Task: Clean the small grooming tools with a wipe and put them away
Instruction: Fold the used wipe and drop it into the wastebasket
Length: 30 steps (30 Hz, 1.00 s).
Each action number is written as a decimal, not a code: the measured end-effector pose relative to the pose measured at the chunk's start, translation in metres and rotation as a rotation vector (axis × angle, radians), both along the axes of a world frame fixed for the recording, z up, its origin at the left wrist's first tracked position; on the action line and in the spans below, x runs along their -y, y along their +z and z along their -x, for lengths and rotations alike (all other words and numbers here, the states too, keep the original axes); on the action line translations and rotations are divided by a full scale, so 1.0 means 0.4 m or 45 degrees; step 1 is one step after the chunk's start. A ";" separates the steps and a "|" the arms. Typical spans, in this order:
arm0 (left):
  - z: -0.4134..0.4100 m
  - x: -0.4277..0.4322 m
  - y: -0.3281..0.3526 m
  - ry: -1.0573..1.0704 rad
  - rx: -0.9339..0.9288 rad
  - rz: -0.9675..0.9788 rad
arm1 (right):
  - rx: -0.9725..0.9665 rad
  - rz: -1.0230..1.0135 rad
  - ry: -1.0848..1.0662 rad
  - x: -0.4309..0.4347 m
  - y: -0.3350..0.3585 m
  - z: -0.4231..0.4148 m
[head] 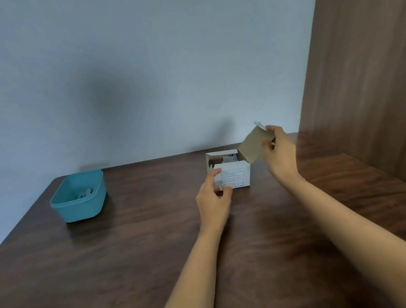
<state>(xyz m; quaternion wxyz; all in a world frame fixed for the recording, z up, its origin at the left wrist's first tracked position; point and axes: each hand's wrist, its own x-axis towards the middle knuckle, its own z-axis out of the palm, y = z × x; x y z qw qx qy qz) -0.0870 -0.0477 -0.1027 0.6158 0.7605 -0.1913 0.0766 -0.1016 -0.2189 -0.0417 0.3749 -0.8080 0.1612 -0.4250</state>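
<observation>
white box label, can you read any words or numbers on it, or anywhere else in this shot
Printed panel on the front of the white cardboard box: rows of small print between ruled lines, too blurred to read.
Short line of print just under that panel: too small to read.
Lid flap, pinched by the right hand: plain brown, no text.
Teal plastic tub: no text visible.

A dark wooden table (85, 281) fills the foreground. A pale blue-grey wall (135, 60) stands at twelve o'clock, a brown wood panel (375, 58) at two.
</observation>
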 end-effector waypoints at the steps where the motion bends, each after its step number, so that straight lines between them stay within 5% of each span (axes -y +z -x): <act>1: 0.000 0.001 -0.001 -0.001 0.009 -0.012 | 0.013 0.101 0.043 -0.016 0.005 -0.007; 10: -0.009 0.001 -0.007 0.031 -0.003 -0.007 | -0.153 0.897 0.293 -0.131 -0.021 -0.053; 27: -0.005 -0.005 0.002 0.147 -0.119 -0.047 | -0.304 0.937 0.315 -0.168 -0.112 -0.041; 30: -0.005 -0.020 0.003 0.338 -0.098 -0.101 | -0.302 0.939 0.345 -0.164 -0.125 -0.031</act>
